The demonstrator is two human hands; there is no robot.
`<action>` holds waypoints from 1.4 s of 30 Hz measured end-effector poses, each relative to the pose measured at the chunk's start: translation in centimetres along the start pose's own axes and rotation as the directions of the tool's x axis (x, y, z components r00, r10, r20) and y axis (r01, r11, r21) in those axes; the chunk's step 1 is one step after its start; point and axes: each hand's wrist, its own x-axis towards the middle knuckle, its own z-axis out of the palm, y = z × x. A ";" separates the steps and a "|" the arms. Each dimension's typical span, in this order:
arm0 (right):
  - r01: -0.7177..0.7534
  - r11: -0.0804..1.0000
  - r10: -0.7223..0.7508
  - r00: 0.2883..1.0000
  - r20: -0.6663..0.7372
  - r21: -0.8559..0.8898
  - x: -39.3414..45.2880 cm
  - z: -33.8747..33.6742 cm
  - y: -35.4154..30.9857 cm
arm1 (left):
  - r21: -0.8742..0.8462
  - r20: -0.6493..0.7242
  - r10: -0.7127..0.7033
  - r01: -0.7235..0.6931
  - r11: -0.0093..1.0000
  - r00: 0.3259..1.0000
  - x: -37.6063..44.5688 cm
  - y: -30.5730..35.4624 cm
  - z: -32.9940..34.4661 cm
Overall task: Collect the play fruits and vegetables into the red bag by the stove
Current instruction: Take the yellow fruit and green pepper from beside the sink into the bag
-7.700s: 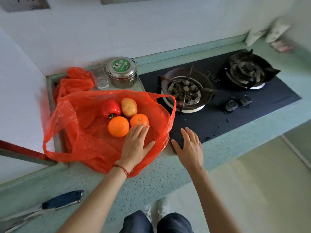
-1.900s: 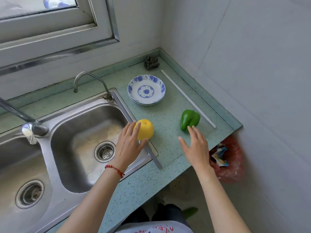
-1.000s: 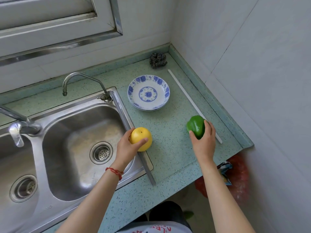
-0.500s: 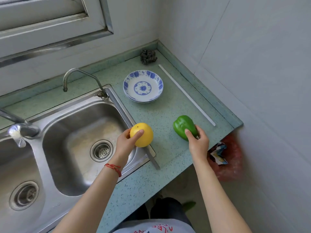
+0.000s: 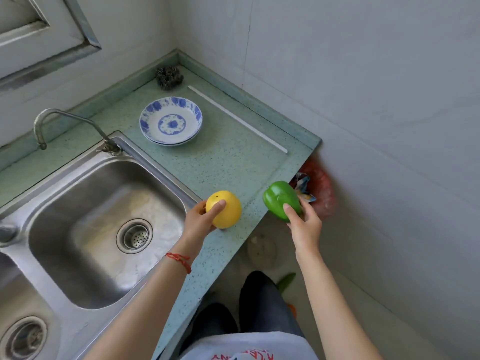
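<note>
Your left hand [image 5: 201, 222] grips the yellow fruit [image 5: 224, 209], fingers curled round it, just above the counter [image 5: 228, 157] edge beside the sink [image 5: 104, 224]. Your right hand [image 5: 304, 224] grips the green pepper [image 5: 281, 200], fingers clamped on its lower side, holding it out past the counter's front edge, over the floor. Behind the pepper, below the counter's end, sits a red-lined bin [image 5: 323, 188] with scraps in it. On the counter lie stacked blue-and-white plates [image 5: 170, 121], a steel scourer [image 5: 169, 77] in the corner and a thin white strip [image 5: 237, 118] along the wall side. A tap [image 5: 65, 120] arches over the sink. The red bag by the stove is out of view.
</note>
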 end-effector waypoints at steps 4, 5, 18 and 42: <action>-0.019 0.996 0.027 0.995 -0.095 0.082 -0.8 -3.1 0.5 | 0.076 0.065 -0.005 0.000 0.997 0.998 -0.4 -0.6 2.7; -0.023 0.995 0.035 0.993 -0.117 0.102 -1.0 -3.9 0.7 | 0.087 0.085 -0.003 -0.005 0.996 0.996 -0.6 -0.7 3.4; 0.045 0.921 0.142 0.886 -0.441 0.387 -6.5 -20.8 4.7 | 0.352 0.370 -0.059 -0.081 0.933 0.927 -6.7 -6.0 17.2; 0.276 0.817 0.423 0.310 -0.851 0.506 -34.9 -53.8 21.4 | 0.591 0.773 -0.434 -0.277 0.758 0.462 -37.9 -30.1 39.7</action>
